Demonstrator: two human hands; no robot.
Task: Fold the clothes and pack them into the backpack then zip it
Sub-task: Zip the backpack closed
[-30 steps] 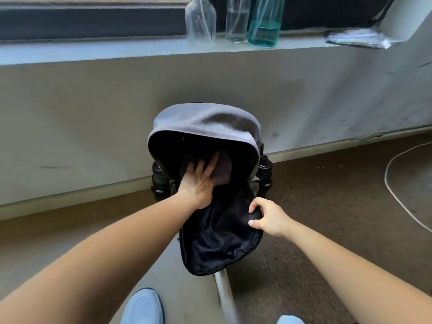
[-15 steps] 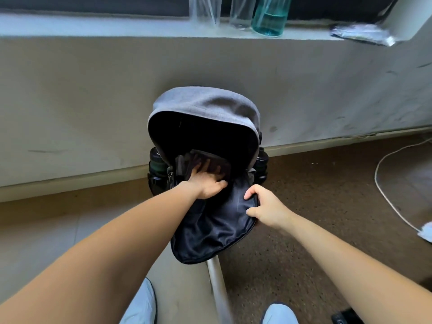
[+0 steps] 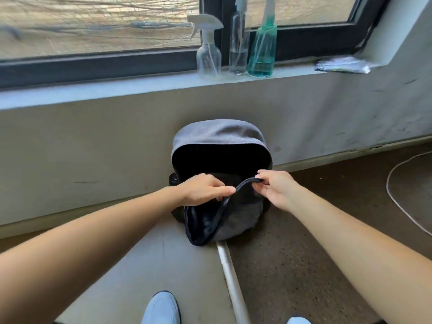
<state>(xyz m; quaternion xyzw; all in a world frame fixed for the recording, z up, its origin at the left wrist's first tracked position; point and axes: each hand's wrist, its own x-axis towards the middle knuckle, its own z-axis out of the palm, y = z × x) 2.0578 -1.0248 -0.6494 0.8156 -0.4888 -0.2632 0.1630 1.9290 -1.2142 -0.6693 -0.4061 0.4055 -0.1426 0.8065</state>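
A grey backpack (image 3: 219,134) with a black lining leans against the wall under the window, its main compartment wide open. Its front flap (image 3: 236,218) hangs toward me, half lifted. My left hand (image 3: 205,191) pinches the flap's black rim near its left part. My right hand (image 3: 278,190) pinches the same rim at its top right. The rim arches between both hands. The inside of the backpack is dark; I cannot make out clothes in it.
Three spray bottles (image 3: 236,50) and a plastic packet (image 3: 342,65) sit on the window sill. A white cable (image 3: 397,199) curls on the brown floor at the right. A white strip (image 3: 231,279) runs along the floor toward me between my shoes (image 3: 161,308).
My left hand came out of the backpack and took the flap's rim. My right hand shifted up along the rim. The flap is raised, and the view has tilted upward.
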